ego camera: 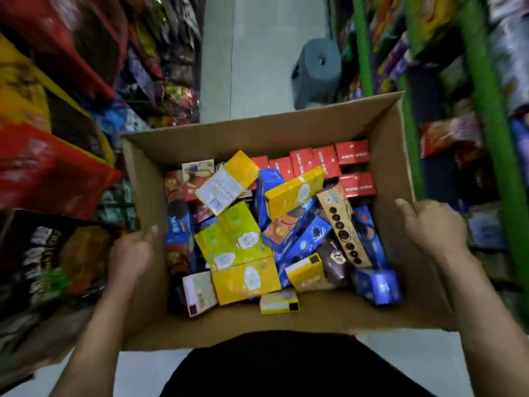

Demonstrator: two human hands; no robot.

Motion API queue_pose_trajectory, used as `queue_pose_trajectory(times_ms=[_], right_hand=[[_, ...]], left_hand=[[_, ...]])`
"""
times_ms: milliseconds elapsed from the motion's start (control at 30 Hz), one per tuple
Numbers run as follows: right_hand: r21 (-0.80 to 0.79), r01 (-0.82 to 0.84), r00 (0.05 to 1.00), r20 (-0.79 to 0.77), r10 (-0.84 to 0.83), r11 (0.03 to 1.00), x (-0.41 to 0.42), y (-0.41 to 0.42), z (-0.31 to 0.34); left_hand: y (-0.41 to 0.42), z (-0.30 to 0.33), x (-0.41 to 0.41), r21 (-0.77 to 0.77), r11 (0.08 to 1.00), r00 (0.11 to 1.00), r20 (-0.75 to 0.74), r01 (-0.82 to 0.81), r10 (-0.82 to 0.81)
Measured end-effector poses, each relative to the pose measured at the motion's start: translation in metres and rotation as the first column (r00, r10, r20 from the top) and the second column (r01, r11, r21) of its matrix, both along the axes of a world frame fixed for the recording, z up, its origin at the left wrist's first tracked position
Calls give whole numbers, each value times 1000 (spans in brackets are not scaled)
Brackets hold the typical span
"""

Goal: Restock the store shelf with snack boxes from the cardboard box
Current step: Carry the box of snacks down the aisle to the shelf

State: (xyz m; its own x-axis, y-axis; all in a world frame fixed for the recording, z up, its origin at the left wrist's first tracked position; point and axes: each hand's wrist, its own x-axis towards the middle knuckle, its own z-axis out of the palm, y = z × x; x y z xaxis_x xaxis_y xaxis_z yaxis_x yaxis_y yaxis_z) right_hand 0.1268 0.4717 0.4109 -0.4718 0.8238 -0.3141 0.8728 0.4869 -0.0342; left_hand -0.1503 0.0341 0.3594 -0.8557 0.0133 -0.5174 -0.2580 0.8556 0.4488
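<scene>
Open brown cardboard box (286, 133) carried between both hands, aisle floor below. Jumbled small yellow, blue, red snack boxes (243, 242) inside. Left hand (131, 253) grips left wall, thumb over rim; right hand (429, 224) clamps right wall. Judged moderately heavy, walls flexible; support underneath. Green-framed shelf (486, 110) beyond right hand.

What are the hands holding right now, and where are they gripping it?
Both hands hold the open brown cardboard box of snack boxes: the left hand grips its left wall, the right hand its right wall, thumbs over the rim.
</scene>
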Motion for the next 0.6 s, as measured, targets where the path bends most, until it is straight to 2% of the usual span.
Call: queue_pose_trajectory(times_ms=[167, 367, 600], right_hand=[[101, 25, 994, -105, -14, 995, -39, 23, 32], [73, 10, 991, -135, 0, 997, -114, 100, 24], [39, -4, 993, -120, 9, 999, -220, 210, 18]], left_hand=[[35, 29, -45, 35, 999, 996, -93, -7, 10], [120, 38, -139, 4, 996, 983, -159, 94, -92], [233, 65, -233, -1, 999, 973, -225, 52, -51]])
